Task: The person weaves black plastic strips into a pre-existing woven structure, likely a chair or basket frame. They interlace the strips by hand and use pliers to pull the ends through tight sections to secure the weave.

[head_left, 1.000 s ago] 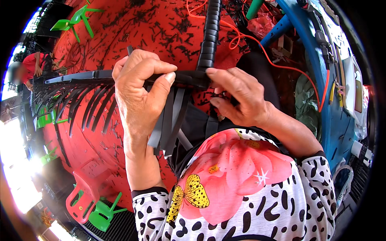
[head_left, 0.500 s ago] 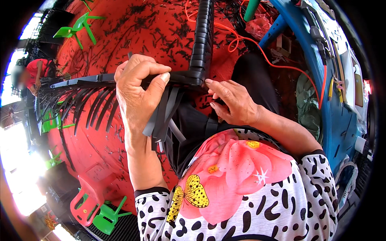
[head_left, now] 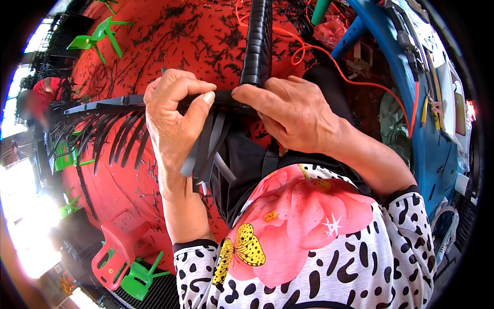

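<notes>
Both grips pinch the black strap frame (head_left: 226, 98) between them.

I see a red floor (head_left: 170, 41) strewn with short black scraps. Green plastic chairs (head_left: 100, 36) lie tipped at the upper left, and another green chair (head_left: 139, 278) sits beside a red plastic stool (head_left: 116, 252) at the lower left. An orange cable (head_left: 329, 56) snakes across the top toward a blue frame (head_left: 427, 154) on the right. Harsh daylight (head_left: 28, 226) washes out the left edge.
</notes>
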Action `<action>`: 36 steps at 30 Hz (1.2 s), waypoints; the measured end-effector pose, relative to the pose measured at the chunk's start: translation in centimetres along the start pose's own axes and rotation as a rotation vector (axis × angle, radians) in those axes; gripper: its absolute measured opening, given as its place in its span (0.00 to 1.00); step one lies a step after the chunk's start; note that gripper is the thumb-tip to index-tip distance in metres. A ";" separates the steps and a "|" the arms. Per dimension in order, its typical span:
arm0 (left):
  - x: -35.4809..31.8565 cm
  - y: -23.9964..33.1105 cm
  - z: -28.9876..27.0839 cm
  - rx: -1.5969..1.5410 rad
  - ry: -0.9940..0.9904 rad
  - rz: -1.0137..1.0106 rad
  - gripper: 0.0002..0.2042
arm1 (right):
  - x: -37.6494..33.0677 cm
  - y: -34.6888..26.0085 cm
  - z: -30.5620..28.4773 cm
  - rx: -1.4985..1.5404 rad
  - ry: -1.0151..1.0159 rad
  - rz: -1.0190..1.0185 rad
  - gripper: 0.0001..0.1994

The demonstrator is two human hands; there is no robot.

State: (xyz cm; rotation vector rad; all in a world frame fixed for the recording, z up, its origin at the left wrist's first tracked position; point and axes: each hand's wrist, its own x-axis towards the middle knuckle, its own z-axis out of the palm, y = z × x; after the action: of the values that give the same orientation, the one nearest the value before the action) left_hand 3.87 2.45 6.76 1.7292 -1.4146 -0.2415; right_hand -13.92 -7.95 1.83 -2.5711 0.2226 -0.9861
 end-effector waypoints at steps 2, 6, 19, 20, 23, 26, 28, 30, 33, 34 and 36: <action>0.2 0.0 0.0 -0.017 0.007 -0.007 0.04 | 0.7 -0.2 -0.4 0.013 -0.048 0.028 0.26; 0.2 -0.3 0.0 -0.008 0.019 -0.008 0.04 | 0.5 0.1 -1.2 0.338 -0.094 0.129 0.24; 0.1 0.0 0.1 0.010 0.013 -0.081 0.04 | -12.7 3.8 8.0 0.115 -0.897 0.179 0.14; 0.1 0.0 0.0 0.005 0.015 -0.086 0.04 | -12.7 3.9 8.1 0.100 -0.904 0.190 0.14; 0.0 -0.2 0.0 -0.005 0.019 -0.092 0.04 | -13.1 4.2 8.5 0.059 -0.901 0.198 0.15; 0.1 -0.3 0.0 -0.008 0.017 -0.084 0.04 | -13.4 4.2 8.6 0.047 -0.846 0.170 0.16; 0.1 -0.3 0.0 -0.018 0.016 -0.087 0.04 | -13.5 4.3 8.6 0.062 -0.812 0.164 0.15; 0.1 -0.4 0.0 -0.009 0.014 -0.083 0.04 | -13.3 4.1 8.2 0.147 -0.650 0.225 0.12; 0.2 -0.5 -0.2 -0.016 0.010 -0.081 0.04 | -11.6 3.6 7.2 0.361 -0.342 0.384 0.09; 0.2 -0.5 -0.1 -0.023 0.010 -0.079 0.04 | -10.9 3.6 6.7 0.443 -0.227 0.446 0.08; 0.3 -0.6 -0.1 -0.014 0.016 -0.067 0.04 | -9.0 3.9 5.6 0.529 -0.107 0.576 0.09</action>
State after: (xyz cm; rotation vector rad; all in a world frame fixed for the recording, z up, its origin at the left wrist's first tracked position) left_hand 4.45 2.23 6.45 1.7653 -1.3416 -0.2735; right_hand -16.95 -7.43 -9.05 -1.9039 0.5521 -0.5853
